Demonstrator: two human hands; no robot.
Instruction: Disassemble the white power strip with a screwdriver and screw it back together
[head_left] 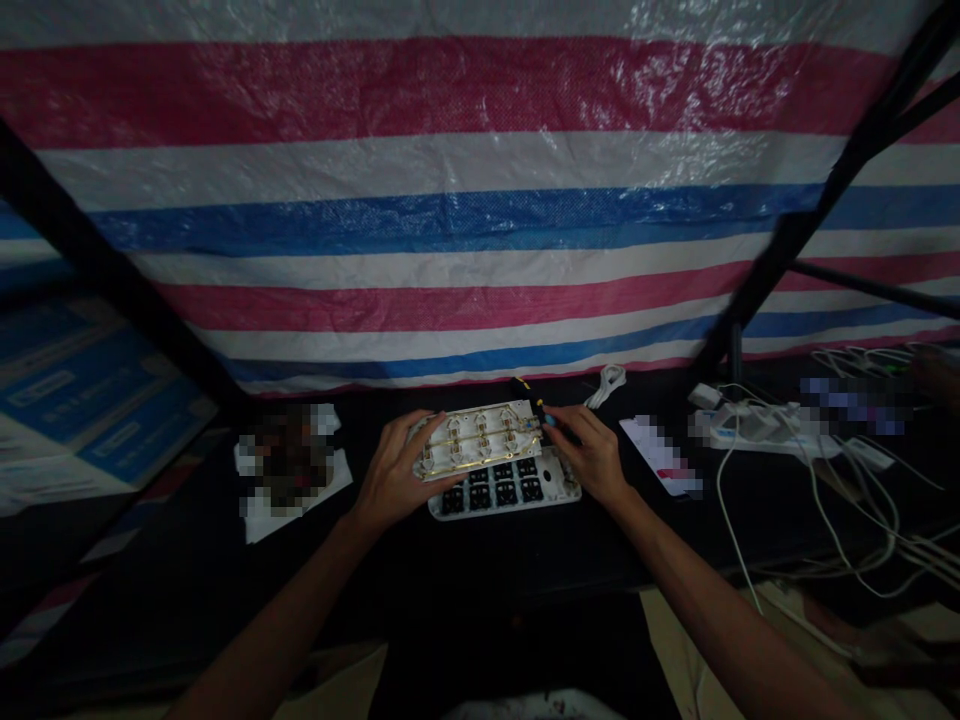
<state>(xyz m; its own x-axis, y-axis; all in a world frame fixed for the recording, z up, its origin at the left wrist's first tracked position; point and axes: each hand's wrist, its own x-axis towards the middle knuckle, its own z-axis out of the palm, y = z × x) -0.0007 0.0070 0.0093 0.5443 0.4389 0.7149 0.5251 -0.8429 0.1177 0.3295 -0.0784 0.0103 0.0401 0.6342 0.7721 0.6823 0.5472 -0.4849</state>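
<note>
My left hand (pixel 397 468) grips the left end of a white power-strip panel (pixel 469 440) with brass strips along it, tilted up. Below and partly behind it lies a white housing (pixel 566 480) with several black socket pieces (pixel 504 492) in its compartments. My right hand (pixel 589 448) is closed at the panel's right end, its fingers pinched by small coloured parts. A black and yellow object (pixel 529 392) rises just above those fingertips; whether the fingers hold it is too dark to tell.
A coiled white cable (pixel 606 384) lies behind my right hand. Right of it are a phone-like slab (pixel 660 455) and a white power strip (pixel 765 428) with tangled cables. White papers (pixel 337 480) with a blurred item sit left. Black frame bars (pixel 810 230) slant on both sides.
</note>
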